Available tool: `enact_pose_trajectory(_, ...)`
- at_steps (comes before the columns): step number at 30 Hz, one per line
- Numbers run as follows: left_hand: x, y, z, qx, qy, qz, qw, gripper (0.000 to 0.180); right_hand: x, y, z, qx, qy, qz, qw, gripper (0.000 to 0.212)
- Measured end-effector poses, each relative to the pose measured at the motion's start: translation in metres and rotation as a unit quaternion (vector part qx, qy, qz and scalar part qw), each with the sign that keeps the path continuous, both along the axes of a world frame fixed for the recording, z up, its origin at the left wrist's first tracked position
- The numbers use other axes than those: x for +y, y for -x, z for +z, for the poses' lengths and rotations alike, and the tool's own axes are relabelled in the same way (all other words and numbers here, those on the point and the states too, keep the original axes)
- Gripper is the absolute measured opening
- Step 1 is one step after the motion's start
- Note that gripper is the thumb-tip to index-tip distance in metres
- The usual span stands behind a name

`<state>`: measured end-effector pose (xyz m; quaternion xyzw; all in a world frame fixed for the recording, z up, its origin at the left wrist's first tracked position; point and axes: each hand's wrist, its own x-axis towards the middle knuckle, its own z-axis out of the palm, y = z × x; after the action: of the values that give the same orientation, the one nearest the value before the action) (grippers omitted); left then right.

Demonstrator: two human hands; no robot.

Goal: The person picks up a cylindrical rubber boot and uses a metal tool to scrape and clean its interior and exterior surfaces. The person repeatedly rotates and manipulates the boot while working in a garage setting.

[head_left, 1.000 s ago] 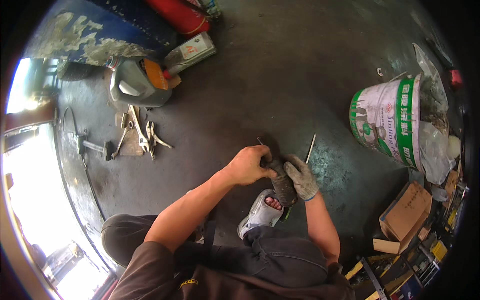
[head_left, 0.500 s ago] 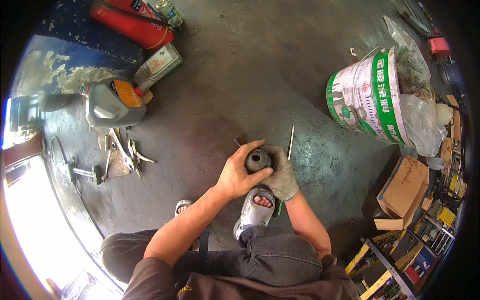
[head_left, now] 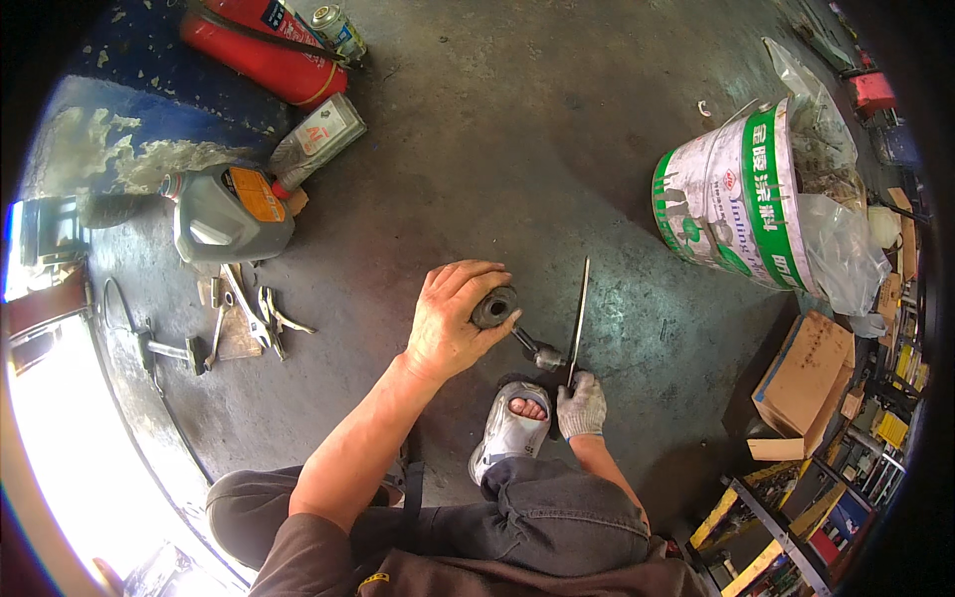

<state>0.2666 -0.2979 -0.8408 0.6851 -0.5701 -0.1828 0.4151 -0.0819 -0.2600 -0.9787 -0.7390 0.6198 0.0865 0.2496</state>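
Observation:
My bare left hand [head_left: 456, 316] is closed around a dark, round metal part [head_left: 494, 307] with a hole in its middle, held above the floor. A short dark rod with a thick, knobby end [head_left: 546, 357] shows just below that part; I cannot tell whether the two are joined. My right hand [head_left: 582, 405], in a grey knitted glove, is closed at the near end of a long screwdriver [head_left: 581, 313]. Its thin shaft points away from me, and its handle is hidden by the glove and fingers. The right hand is beside my light clog [head_left: 509, 423].
At left lie pliers and wrenches [head_left: 261, 320], a hammer [head_left: 179, 348], a grey jug [head_left: 231, 221], a bottle [head_left: 316, 139] and a red fire extinguisher [head_left: 264, 52]. A white-green bucket [head_left: 731, 194], a cardboard box [head_left: 808, 378] and a tool rack [head_left: 776, 532] stand at right.
My right hand has let go of the round part and moved down and right to the screwdriver. My left hand keeps the part, shifted slightly left, and the rod's knobby end now shows.

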Motion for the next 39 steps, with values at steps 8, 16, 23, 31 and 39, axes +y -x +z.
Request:
enact_pose_trajectory(8, 0.003, -0.024, 0.000, 0.019, -0.023, 0.014, 0.999, 0.038, -0.034, -0.020, 0.057, -0.294, -0.110, -0.212, 0.925, 0.015)
enact_pose_trajectory(16, -0.002, -0.052, 0.009, 0.082, -0.062, -0.019, 0.995, 0.041, -0.076, -0.066, 0.147, -0.306, -0.055, 0.085, 0.947, 0.021)
enact_pose_trajectory(23, -0.005, -0.059, 0.033, 0.138, -0.151, -0.020, 0.979, 0.058, -0.070, -0.046, 0.108, -0.269, -0.031, 0.032, 0.962, 0.025)
enact_pose_trajectory(31, -0.004, -0.051, 0.036, 0.158, -0.151, -0.002, 0.976, 0.059, -0.073, -0.015, 0.041, 0.032, 0.080, 0.035, 0.996, 0.043)
enact_pose_trajectory(39, -0.010, -0.042, 0.029, 0.044, -0.097, -0.058, 0.993, 0.049, -0.065, -0.102, 0.024, -0.095, 0.095, 0.266, 0.955, 0.049)
